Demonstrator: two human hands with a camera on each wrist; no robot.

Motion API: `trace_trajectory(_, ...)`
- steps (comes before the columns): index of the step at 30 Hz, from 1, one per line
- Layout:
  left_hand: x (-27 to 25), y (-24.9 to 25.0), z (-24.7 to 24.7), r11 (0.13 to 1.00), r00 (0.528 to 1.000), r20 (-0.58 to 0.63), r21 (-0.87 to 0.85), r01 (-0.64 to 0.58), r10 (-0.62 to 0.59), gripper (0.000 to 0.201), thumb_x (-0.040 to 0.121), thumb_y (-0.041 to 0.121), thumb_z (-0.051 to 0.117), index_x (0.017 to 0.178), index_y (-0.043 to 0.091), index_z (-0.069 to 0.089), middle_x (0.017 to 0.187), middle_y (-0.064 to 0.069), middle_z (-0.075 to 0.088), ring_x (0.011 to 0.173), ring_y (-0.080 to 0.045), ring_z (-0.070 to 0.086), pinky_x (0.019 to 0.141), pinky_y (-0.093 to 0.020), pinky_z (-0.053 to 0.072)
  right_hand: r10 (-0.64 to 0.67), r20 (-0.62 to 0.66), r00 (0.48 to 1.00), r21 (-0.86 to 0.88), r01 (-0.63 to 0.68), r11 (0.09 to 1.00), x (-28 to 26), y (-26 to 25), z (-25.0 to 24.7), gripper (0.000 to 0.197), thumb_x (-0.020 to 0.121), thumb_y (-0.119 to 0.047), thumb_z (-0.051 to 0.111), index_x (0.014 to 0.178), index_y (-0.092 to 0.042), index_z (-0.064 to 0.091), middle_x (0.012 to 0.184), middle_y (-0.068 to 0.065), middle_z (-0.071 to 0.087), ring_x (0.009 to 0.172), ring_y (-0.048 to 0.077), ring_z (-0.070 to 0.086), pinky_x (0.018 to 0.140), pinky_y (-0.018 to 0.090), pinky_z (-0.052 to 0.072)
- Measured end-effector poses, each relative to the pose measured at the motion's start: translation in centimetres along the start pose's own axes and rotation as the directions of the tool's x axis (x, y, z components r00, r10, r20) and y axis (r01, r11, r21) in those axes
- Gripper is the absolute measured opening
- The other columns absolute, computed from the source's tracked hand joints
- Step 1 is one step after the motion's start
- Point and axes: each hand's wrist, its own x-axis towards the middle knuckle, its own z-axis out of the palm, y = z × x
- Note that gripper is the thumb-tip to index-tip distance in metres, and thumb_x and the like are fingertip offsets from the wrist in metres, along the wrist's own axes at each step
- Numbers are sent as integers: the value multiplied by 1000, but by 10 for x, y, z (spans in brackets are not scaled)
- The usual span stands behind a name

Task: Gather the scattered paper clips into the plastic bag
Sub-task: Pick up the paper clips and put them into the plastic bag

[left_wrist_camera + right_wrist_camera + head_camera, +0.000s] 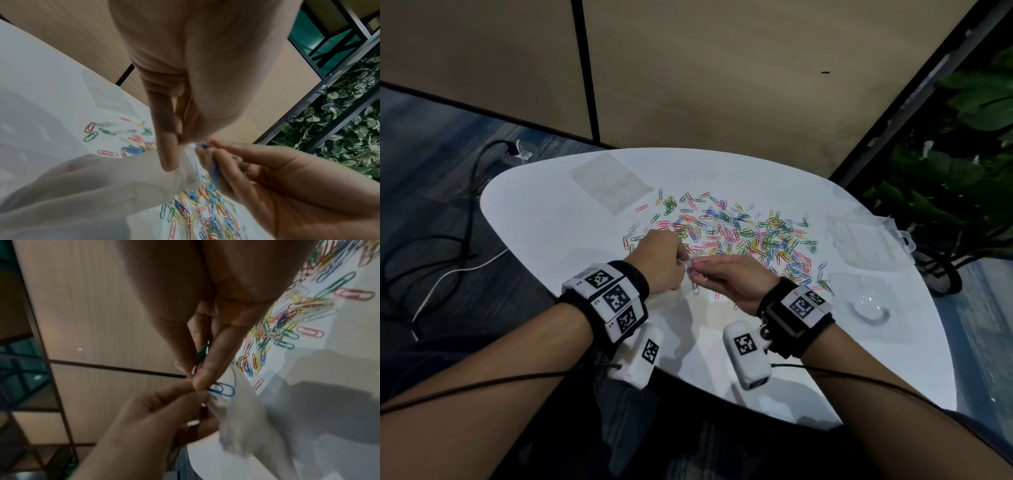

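Centrally, the person's right hand [207,353] pinches a blue paper clip [223,389] between thumb and fingertips, with a green clip [203,352] tucked higher among the fingers, and presents the blue one at the mouth of the plastic bag [240,423]. The left hand [659,263], fingers curled, grips the bag's upper edge [190,160] just beside the right fingertips; the bag hangs limp from that grip toward the near rim of the white table [534,219]. Whether the mouth is parted wide enough cannot be told. Beyond the hands, the scattered paper clips [743,233] lie in a broad multicoloured spread, nearly all of them not yet bagged, so the task appears barely begun. A second flat bag [609,181] rests at the far left, and clear plastic containers [866,240] at the right. To perform this step well, the left hand should probably spread the opening, and the right should push the clip past the lip before letting go, lest it catch on the edge and drop outside.
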Motion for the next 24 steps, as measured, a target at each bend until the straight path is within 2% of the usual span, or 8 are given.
trace_trajectory(6, -2, 2, 5, 997, 996, 39, -21, -79, 80, 21, 87, 5, 59, 95, 11, 78, 72, -7, 75, 63, -17, 74, 73, -32, 62, -56, -138, 989, -233, 23, 972, 5, 17, 16, 13, 85, 17, 55, 82, 10, 66, 81, 21, 66, 62, 22, 66, 63, 21, 59)
trace_trajectory(10, -4, 1, 10, 993, 991, 62, -26, -117, 118, 26, 88, 3, 54, 89, 11, 79, 70, -8, 75, 60, -16, 73, 72, -35, 63, -123, -165, 979, -401, 47, 915, 10, 23, 19, 20, 77, 14, 53, 88, 12, 70, 83, 26, 64, 75, 30, 60, 84, 46, 57)
trace_trajectory(12, -4, 0, 9, 994, 993, 46, -39, -106, 107, 27, 89, 2, 53, 91, 10, 79, 70, -8, 75, 60, -16, 74, 73, -35, 63, -183, -159, 970, -600, 52, 798, 11, 22, 19, 23, 76, -1, 58, 61, -10, 73, 63, 13, 63, 62, 24, 54, 68, 46, 54)
trace_trajectory(14, -3, 0, 7, 996, 996, 24, -37, -85, 86, 27, 89, 2, 53, 96, 9, 78, 71, -7, 75, 63, -16, 74, 76, -35, 62, -210, -120, 970, -750, 50, 659, 12, 19, 19, 44, 84, -6, 54, 42, -20, 55, 48, -2, 49, 50, 18, 41, 53, 31, 38)
trace_trajectory(17, -2, 0, 4, 997, 997, -15, -19, -76, 75, 27, 87, 2, 55, 99, 10, 78, 71, -2, 69, 73, -21, 75, 82, -36, 60, -183, -11, 983, -838, 91, 539, 7, 11, 26, 49, 84, 3, 49, 49, -31, 49, 53, -10, 44, 52, 10, 39, 51, 24, 30)
trace_trajectory(20, -1, 0, 0, 998, 998, -22, 11, -55, 56, 26, 85, 2, 56, 93, 11, 79, 72, -4, 72, 75, -21, 73, 82, -36, 60, -214, 101, 972, -852, 195, 486, -3, -3, 26, 33, 85, 4, 51, 74, -19, 71, 69, 0, 67, 63, 13, 62, 62, 22, 51)
trace_trajectory(22, 0, -1, -5, 1000, 1000, -19, -4, 3, -4, 28, 85, 0, 54, 100, 10, 76, 74, -7, 75, 69, -17, 74, 81, -35, 60, -299, 76, 951, -795, 239, 558, -10, -10, 17, 28, 90, 2, 49, 95, -10, 74, 82, 10, 73, 70, 20, 70, 69, 31, 61)
trace_trajectory(24, -1, -1, -9, 999, 999, -16, 10, 36, -36, 31, 85, -2, 52, 103, 9, 75, 74, -8, 76, 65, -14, 74, 83, -33, 60, -364, 6, 931, -835, 205, 511, -14, -11, -2, 22, 91, -3, 55, 99, -11, 73, 82, 9, 72, 67, 23, 71, 66, 40, 62)
